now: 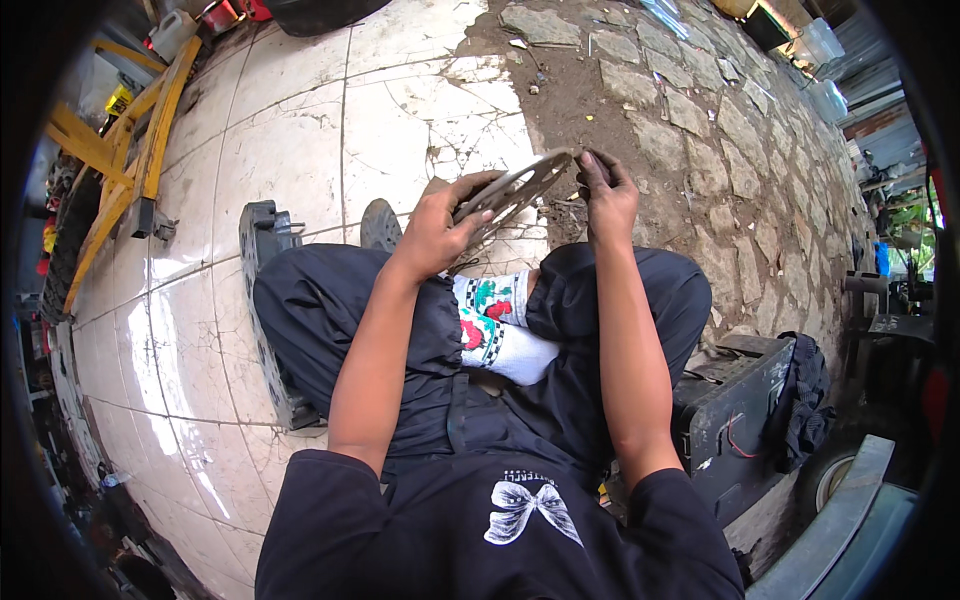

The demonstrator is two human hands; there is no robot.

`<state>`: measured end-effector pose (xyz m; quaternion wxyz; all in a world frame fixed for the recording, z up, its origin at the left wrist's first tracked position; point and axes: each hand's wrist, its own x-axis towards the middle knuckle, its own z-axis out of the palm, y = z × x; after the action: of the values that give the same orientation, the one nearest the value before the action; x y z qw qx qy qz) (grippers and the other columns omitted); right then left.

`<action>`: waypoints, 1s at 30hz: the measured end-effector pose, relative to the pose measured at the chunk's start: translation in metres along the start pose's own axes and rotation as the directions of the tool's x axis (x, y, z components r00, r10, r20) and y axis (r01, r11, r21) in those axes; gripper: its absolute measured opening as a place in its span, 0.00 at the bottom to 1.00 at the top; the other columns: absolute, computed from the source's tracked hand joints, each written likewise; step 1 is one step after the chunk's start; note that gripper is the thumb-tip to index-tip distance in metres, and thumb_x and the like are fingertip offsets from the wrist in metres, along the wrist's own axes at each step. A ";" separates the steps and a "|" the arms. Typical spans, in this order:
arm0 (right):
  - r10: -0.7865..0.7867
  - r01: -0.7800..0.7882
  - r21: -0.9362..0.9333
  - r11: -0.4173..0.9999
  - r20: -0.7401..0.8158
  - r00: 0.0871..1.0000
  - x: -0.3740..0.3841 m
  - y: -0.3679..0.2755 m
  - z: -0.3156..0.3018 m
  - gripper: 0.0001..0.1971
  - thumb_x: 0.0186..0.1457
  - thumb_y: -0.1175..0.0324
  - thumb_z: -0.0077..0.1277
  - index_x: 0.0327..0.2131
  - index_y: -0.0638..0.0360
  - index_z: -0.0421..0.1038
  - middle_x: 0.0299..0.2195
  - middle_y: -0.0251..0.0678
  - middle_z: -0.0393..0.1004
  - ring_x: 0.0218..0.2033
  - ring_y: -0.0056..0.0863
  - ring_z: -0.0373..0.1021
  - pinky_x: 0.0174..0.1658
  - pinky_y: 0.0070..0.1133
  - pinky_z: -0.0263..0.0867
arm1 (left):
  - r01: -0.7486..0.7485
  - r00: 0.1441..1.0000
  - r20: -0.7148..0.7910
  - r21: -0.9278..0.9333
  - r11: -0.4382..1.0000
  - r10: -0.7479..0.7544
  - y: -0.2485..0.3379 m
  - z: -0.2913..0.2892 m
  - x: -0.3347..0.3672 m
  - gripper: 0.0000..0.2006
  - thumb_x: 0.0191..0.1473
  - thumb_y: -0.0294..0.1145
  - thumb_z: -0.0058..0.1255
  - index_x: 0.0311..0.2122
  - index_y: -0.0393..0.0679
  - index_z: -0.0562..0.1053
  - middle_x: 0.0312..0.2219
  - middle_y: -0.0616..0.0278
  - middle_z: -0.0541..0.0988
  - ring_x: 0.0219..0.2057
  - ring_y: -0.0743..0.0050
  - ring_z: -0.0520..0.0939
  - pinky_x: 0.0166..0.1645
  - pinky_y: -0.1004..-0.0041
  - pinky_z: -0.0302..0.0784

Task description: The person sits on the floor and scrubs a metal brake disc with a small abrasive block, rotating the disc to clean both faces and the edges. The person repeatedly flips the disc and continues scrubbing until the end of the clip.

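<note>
Seeing a dull, grimy finish on the flat cut-out piece (541,178) near the centre, can't tell metal from gasket sheet. Got glossy tile (285,150) on the left, throwing back bright streaks, but rough matt stone (740,130) and crumbly dirt (562,105) upper right. Also spotting smooth dark cloth with a faint sheen on the trousers (325,310), matt cloth on the black T-shirt (420,525), soft-looking knit on the white socks (520,355). Would call the yellow frame (170,120) upper left painted, and the black box (742,405) lower right matt and scuffed
</note>
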<state>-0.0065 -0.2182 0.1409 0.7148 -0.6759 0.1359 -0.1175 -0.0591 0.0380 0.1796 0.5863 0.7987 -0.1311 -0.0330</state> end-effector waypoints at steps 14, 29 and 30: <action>-0.435 0.446 -0.273 0.852 0.101 0.895 -0.091 -0.049 0.051 0.08 0.56 0.73 0.69 0.40 0.64 0.85 0.30 0.35 0.77 0.33 0.22 0.79 0.34 0.20 0.73 | -0.219 0.949 -0.183 0.211 0.953 0.259 0.000 0.027 -0.008 0.10 0.59 0.32 0.60 0.45 0.42 0.83 0.32 0.46 0.85 0.35 0.43 0.87 0.37 0.56 0.82; -0.493 0.460 -0.323 0.827 -0.027 0.869 -0.058 -0.043 0.060 0.07 0.52 0.74 0.70 0.36 0.58 0.86 0.27 0.38 0.80 0.27 0.26 0.78 0.30 0.23 0.71 | -0.206 0.947 -0.191 0.259 0.944 0.259 0.004 0.026 -0.007 0.11 0.55 0.27 0.60 0.44 0.40 0.81 0.30 0.47 0.85 0.30 0.46 0.87 0.34 0.57 0.82; -0.559 0.544 -0.389 0.744 0.083 0.825 -0.070 -0.046 0.061 0.06 0.53 0.74 0.69 0.36 0.59 0.86 0.28 0.38 0.81 0.27 0.26 0.78 0.30 0.23 0.72 | -0.200 0.947 -0.194 0.272 0.941 0.257 -0.002 0.026 -0.007 0.10 0.55 0.27 0.61 0.43 0.40 0.82 0.29 0.47 0.85 0.30 0.46 0.87 0.33 0.56 0.81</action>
<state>-0.0496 -0.1399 0.1926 0.4933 -0.8133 -0.0352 -0.3065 -0.0712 0.0160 0.1683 0.4924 0.8436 -0.1587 0.1439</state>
